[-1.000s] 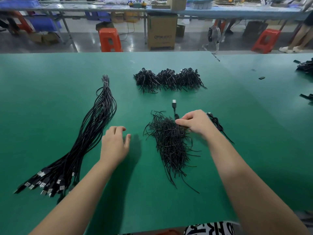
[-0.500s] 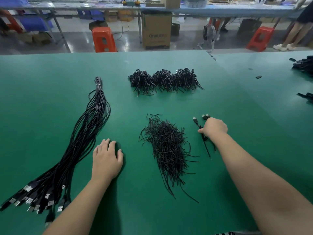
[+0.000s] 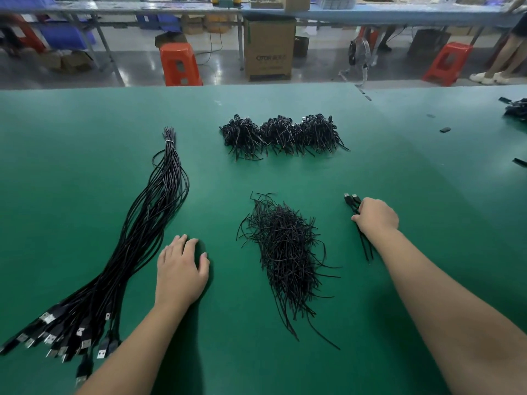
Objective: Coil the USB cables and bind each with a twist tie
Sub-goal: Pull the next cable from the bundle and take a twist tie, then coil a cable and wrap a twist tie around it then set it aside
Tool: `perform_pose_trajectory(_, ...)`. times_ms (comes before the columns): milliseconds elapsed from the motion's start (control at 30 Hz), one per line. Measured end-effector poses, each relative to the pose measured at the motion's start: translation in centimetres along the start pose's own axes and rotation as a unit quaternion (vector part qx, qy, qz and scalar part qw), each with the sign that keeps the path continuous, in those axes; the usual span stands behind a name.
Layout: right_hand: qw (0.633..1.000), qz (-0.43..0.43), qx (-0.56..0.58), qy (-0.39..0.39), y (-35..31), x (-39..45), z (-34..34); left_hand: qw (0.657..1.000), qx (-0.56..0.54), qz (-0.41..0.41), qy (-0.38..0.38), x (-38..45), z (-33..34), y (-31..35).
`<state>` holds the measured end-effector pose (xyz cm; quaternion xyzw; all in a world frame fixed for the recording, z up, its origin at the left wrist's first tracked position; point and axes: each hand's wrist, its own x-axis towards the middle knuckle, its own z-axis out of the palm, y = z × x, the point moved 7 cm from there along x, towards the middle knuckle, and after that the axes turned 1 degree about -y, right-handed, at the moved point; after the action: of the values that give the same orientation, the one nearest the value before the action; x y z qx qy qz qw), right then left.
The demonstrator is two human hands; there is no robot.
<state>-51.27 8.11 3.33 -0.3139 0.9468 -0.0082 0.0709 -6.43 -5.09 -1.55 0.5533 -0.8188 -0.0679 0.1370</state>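
While both forearms reach out over the green table [image 3: 85, 195], the long bundle of USB cables [image 3: 148, 223] lies at the far left, tied with a pale band near its far tip, its silver plugs fanned out toward the near left corner. Left hand [image 3: 181, 270] — palm down on the bare table just right of that bundle, fingers straight and relaxed, holding nothing, apart from the cables. Centre: loose pile of black twist ties [image 3: 285, 252], strands straggling toward the near edge. Beyond it, further back, a row of three clumps of coiled bound cables [image 3: 281, 135]. Right of the tie pile, the right hand [image 3: 376, 216] rests with fingers curled down over a coiled cable [image 3: 352, 202] lying on the table — two plugs poke out past the knuckles, tails trail back beside the wrist. Far right edge: more dark cable items [image 3: 516, 109], blurred.
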Motion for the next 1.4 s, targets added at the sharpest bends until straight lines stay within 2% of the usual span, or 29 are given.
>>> perform_pose_trajectory(167,1.0,-0.002,0.02,0.01,0.4,0.0,0.0,1.0,-0.002,-0.001,0.0,0.0,-0.1,0.1)
perform_pose_trajectory(233,0.999,-0.019,-0.007,0.039,-0.1,-0.3,-0.4,1.0,-0.002,-0.002,0.0,0.0,-0.1,0.1)
perform_pose_trajectory(300,0.994,-0.056,-0.009,0.094,-1.7,-0.9,-1.5,1.0,-0.003,-0.004,-0.001,0.0,-0.1,0.1)
perform_pose_trajectory(367,0.983,-0.116,0.044,0.137,-4.4,-2.1,-2.8,1.0,-0.003,-0.003,-0.003,0.0,-0.2,0.1)
perform_pose_trajectory(433,0.966,-0.18,0.116,0.146,-8.0,-4.0,-3.8,1.0,-0.005,-0.002,-0.002,0.0,-0.2,0.2)
perform_pose_trajectory(600,0.917,-0.302,0.255,0.057,-18.0,-11.4,-3.5,1.0,-0.01,-0.004,-0.003,-0.1,-0.2,0.0)
perform_pose_trajectory(733,0.897,-0.37,0.239,-0.03,-23.3,-17.8,1.7,1.0,-0.023,-0.006,0.006,-0.1,-0.4,0.1)
perform_pose_trajectory(833,0.903,-0.365,0.22,-0.058,-24.5,-20.7,6.1,0.999,-0.029,-0.006,0.017,-0.2,-0.6,0.1)
perform_pose_trajectory(1033,0.892,-0.398,0.213,0.029,-23.3,-22.7,8.6,0.998,-0.026,-0.035,0.052,-0.7,-1.3,-0.4)
perform_pose_trajectory(1167,0.892,-0.393,0.218,0.045,-23.3,-22.8,8.5,0.999,-0.035,-0.033,0.025,-0.4,-1.5,-0.3)
perform_pose_trajectory(1233,0.891,-0.395,0.217,0.045,-23.4,-22.9,8.5,0.998,-0.031,-0.031,0.038,-0.1,-2.6,-0.6)
perform_pose_trajectory(1333,0.892,-0.392,0.219,0.04,-23.2,-22.7,8.7,0.997,0.041,-0.047,0.053,0.7,-5.4,-2.1)
perform_pose_trajectory(1400,0.894,-0.391,0.215,0.039,-23.3,-22.8,8.8,0.99,0.11,-0.088,0.0,1.5,-6.9,-4.5)
